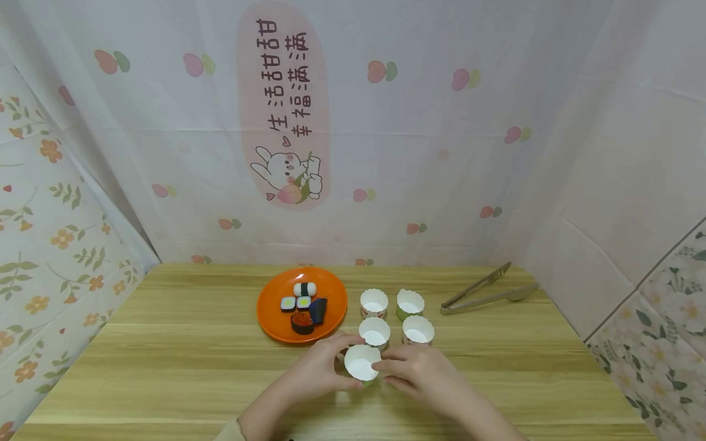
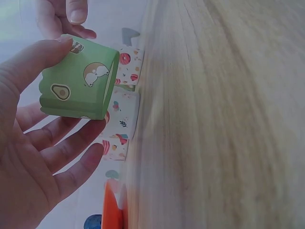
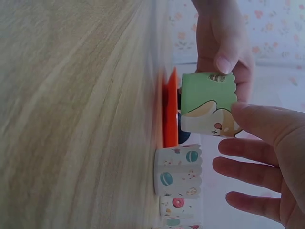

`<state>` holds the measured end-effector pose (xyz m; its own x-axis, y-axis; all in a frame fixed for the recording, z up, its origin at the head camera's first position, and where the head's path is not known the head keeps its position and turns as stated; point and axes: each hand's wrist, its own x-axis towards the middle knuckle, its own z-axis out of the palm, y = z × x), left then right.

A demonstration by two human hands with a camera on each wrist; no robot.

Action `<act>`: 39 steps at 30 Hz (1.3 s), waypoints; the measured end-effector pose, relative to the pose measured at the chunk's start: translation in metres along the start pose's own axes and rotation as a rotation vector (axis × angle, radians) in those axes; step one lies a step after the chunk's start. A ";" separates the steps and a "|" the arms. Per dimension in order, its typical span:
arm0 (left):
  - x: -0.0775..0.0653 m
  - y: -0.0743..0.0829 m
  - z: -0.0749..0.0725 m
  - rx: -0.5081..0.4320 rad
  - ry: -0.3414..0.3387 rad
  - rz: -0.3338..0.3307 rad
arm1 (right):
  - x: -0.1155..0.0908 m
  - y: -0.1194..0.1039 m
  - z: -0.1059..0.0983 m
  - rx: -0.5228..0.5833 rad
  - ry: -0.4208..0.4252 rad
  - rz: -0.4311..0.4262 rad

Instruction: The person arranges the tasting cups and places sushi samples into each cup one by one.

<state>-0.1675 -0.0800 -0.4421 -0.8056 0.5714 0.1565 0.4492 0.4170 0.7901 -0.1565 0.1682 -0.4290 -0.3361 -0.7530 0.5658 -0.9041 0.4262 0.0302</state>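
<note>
In the head view, my left hand (image 1: pixel 325 365) grips a green paper baking cup (image 1: pixel 361 362) with a white inside, thumb on one side and fingers on the other. The left wrist view shows avocado and animal prints on this baking cup (image 2: pixel 78 78). It is held a little above the table. At its right side my right hand (image 1: pixel 421 373) touches the rim; in the right wrist view the other fingers (image 3: pixel 250 171) of this hand are extended and spread apart. Just beyond stand several more baking cups, including a white printed cup (image 1: pixel 374 331) and another cup (image 1: pixel 418 329).
An orange plate (image 1: pixel 270 324) holds several sushi pieces, among them a roe-topped one (image 1: pixel 302 322). Metal tongs (image 1: pixel 485 297) lie spread at the back right. A back-row cup (image 1: pixel 374 302) and a green cup (image 1: pixel 410 303) stand between plate and tongs on the wooden table (image 1: pixel 193 343).
</note>
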 end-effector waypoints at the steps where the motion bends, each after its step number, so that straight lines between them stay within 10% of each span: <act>1: 0.000 0.000 0.000 0.000 -0.001 0.002 | 0.000 0.000 0.000 0.000 0.003 0.001; 39: -0.001 0.004 -0.002 -0.039 -0.024 -0.008 | 0.002 -0.008 0.001 -0.016 0.112 0.024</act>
<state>-0.1650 -0.0802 -0.4378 -0.7996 0.5850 0.1361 0.4267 0.3939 0.8141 -0.1506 0.1627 -0.4283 -0.3249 -0.6821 0.6551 -0.8915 0.4522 0.0286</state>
